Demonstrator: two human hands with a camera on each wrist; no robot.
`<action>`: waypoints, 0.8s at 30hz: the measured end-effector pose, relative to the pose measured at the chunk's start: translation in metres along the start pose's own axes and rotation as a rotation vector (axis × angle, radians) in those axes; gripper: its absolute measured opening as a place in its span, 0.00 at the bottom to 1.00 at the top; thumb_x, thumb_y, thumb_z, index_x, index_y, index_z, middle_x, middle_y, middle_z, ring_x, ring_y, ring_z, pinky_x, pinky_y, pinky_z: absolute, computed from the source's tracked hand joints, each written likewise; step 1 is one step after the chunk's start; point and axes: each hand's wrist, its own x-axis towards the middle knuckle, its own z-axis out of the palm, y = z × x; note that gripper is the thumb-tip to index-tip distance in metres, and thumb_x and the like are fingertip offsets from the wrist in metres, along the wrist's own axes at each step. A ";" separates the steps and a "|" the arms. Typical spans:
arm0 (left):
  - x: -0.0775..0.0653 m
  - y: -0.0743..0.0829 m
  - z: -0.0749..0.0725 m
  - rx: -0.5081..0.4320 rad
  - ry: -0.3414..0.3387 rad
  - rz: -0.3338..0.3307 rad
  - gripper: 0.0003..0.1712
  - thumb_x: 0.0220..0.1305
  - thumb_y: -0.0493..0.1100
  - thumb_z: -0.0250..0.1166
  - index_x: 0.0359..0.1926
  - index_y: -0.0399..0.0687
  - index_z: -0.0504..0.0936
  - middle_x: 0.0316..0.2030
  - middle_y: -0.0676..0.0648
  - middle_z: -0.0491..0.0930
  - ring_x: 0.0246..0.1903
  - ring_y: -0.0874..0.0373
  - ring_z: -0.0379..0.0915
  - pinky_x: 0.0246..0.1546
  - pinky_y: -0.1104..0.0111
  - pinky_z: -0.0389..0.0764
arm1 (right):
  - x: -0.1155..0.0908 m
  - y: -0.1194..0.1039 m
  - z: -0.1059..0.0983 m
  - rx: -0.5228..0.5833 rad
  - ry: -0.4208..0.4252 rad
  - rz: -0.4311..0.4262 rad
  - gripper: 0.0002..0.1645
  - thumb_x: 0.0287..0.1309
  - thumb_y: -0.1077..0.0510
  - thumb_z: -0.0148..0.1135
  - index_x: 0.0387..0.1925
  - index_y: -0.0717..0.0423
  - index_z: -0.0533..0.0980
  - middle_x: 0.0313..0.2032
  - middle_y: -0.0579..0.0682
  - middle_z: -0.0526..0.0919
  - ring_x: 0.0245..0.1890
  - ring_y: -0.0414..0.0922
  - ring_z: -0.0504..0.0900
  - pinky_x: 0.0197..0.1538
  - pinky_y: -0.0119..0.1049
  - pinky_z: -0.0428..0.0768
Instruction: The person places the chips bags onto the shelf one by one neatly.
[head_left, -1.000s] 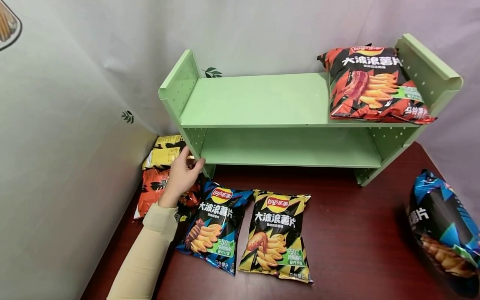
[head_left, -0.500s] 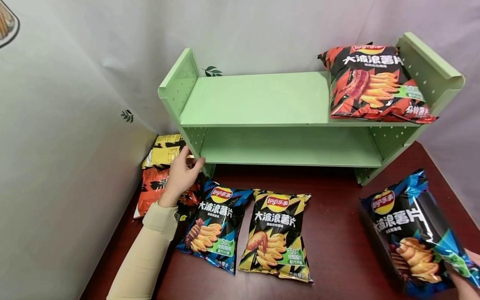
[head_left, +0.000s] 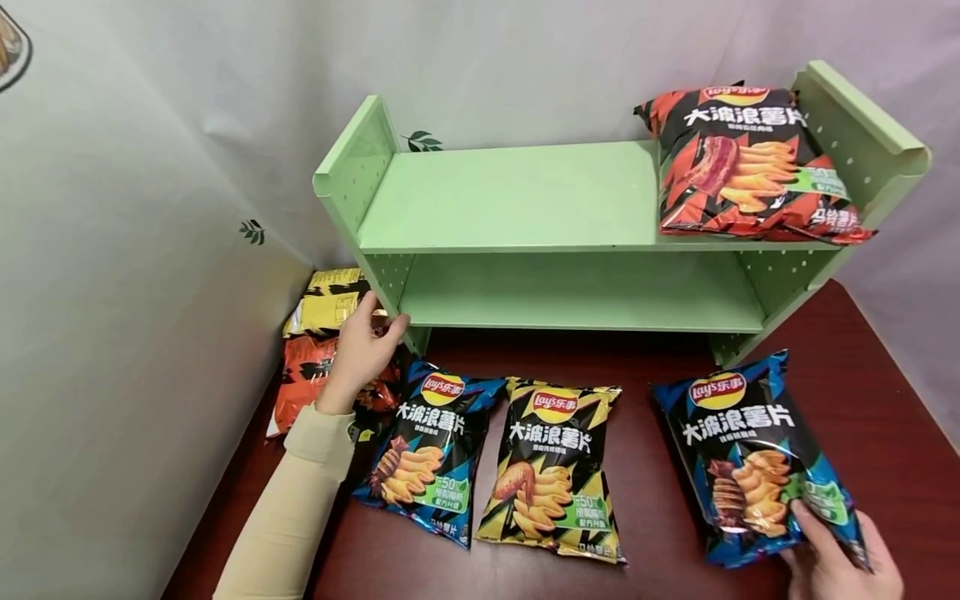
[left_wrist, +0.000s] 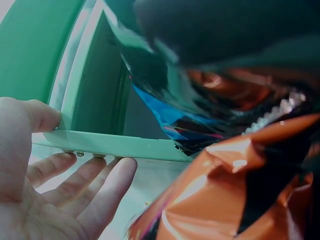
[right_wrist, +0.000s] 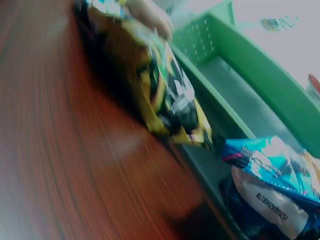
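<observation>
At the lower right of the head view, my right hand pinches the bottom right corner of a blue and black bag of potato chips, thumb on its printed front. The bag slants over the table with its logo end toward the shelf. My left hand grips the left upright of a green two-tier shelf. In the left wrist view, the thumb and the fingers lie on opposite sides of the green edge. The right wrist view shows part of the blue bag, blurred.
A red bag of chips leans on the top tier's right end. Another blue bag and a yellow one lie side by side before the shelf. Red and yellow bags lie left of it, beside the wall.
The right hand has come into view from the right, carrying the blue bag leftward and turning its printed front toward the head camera. The left hand keeps its grip on the shelf.
</observation>
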 end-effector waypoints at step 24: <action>0.000 -0.001 -0.001 -0.009 0.002 0.013 0.27 0.73 0.50 0.63 0.71 0.56 0.72 0.53 0.39 0.82 0.42 0.44 0.87 0.30 0.69 0.85 | 0.010 0.017 0.003 -0.139 -0.162 0.335 0.29 0.67 0.64 0.66 0.60 0.29 0.77 0.36 0.32 0.88 0.35 0.30 0.86 0.28 0.41 0.88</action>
